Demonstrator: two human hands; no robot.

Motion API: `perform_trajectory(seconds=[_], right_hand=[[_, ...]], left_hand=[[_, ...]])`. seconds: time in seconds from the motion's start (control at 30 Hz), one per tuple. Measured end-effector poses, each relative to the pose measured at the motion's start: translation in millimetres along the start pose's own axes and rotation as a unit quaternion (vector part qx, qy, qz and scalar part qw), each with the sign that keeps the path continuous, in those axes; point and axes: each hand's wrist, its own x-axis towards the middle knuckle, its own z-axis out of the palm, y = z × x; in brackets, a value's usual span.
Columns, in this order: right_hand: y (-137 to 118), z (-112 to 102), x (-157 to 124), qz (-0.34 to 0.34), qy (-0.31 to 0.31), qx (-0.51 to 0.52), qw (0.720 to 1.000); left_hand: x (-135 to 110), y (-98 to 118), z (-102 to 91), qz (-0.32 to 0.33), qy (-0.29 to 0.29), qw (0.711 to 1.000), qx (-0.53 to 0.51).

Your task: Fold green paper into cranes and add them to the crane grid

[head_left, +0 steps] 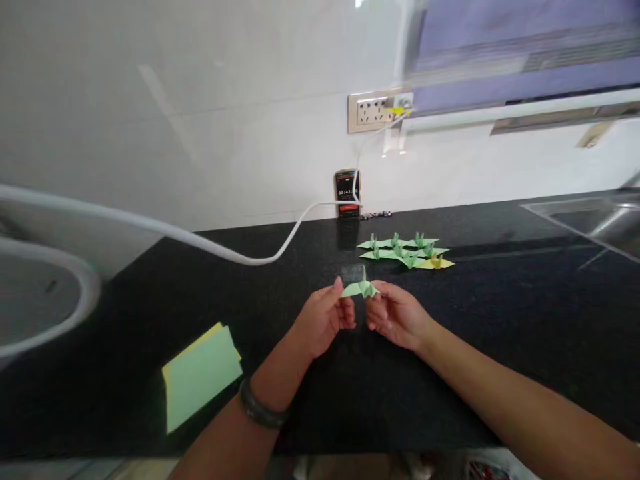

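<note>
A light green origami crane [361,289] is held above the black counter between my two hands. My left hand [325,317] pinches its left wing between thumb and fingers. On the other side, my right hand [397,315] grips the wing at the right, fingers curled. Just beyond, several finished paper cranes [395,253] stand in rows, mostly green, with a yellow crane [436,261] at the near right end. To the left of my left forearm lies a stack of square paper [205,377], green on top with yellow showing beneath.
A phone [347,193] showing a timer leans against the wall. A white cable [240,257] arcs over the counter [280,287] from the left toward the wall socket [371,112]. Dark beads [377,215] lie beside the phone. A sink edge [585,230] is at the far right.
</note>
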Motion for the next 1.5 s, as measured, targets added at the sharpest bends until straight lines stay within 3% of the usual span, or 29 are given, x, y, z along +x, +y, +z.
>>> perform_trajectory(seconds=[0.27,0.5,0.6,0.87,1.13,1.23,1.4,1.5], right_hand=[[3,-1,-1,0.012,-0.004,0.009,1.000],[4,-3,1,-0.035,0.011,-0.073,0.997],[6,-4,1,-0.048,0.014,-0.100,0.994],[7,-1,-1,-0.003,-0.036,-0.039,0.999],[6,3,-3,-0.008,-0.017,-0.026,0.999],[2,-4,1,-0.019,0.014,-0.082,0.996],[-10,-19,7,-0.022,0.084,-0.181,0.980],[-15,-24,9,-0.023,0.098,-0.209,0.973]], left_hand=[[-4,1,2.2,0.016,-0.018,0.997,-0.072],[0,0,-2.2,-0.024,-0.014,1.000,-0.010],[0,-2,-3.5,-0.011,-0.029,1.000,-0.001],[1,-9,2.3,-0.003,-0.042,0.992,-0.119],[0,-10,5.5,0.015,-0.029,0.989,-0.147],[3,-7,0.0,-0.009,-0.001,0.996,-0.084],[9,-2,-14.9,-0.020,0.106,0.994,0.037],[11,-1,-21.4,-0.021,0.125,0.990,0.059]])
